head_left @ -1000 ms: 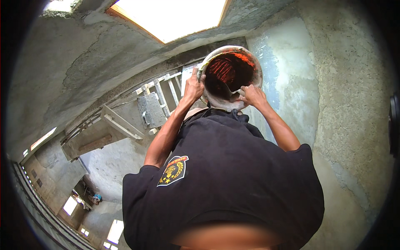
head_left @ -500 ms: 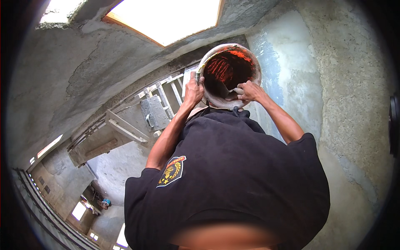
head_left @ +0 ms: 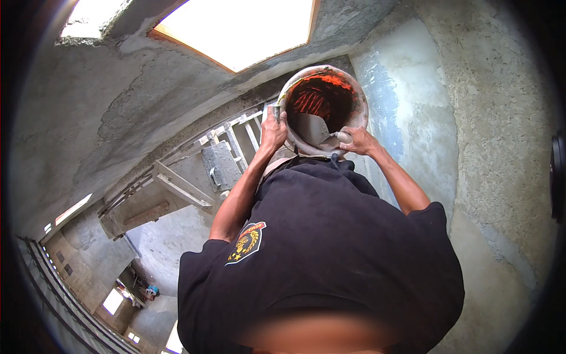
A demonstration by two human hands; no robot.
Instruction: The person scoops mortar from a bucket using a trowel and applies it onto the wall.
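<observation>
A round bucket (head_left: 362, 101), grey with dried mortar outside and orange-red inside, is tilted so its mouth faces me. My left hand (head_left: 273, 131) grips the left side of its rim, fingers closed. In my right hand (head_left: 359, 141) is the handle of a trowel (head_left: 312, 128), held at the lower right of the rim. The trowel's grey, flat blade lies inside the bucket's mouth and points left. How much material the bucket holds is hidden in its dark depth.
Left of my left forearm, a grey plastering float (head_left: 222, 166) with a handle rests by a ladder-like wooden frame (head_left: 236, 144). Wooden planks (head_left: 183, 186) stand over a lower floor (head_left: 165, 242). A rough plastered wall (head_left: 501, 135) rises on the right; a bright window opening (head_left: 236, 29) is ahead.
The trowel blade has risen from the bucket's lower inside and now shows flat across its mouth. My right hand has shifted slightly right and down; my left stays on the rim.
</observation>
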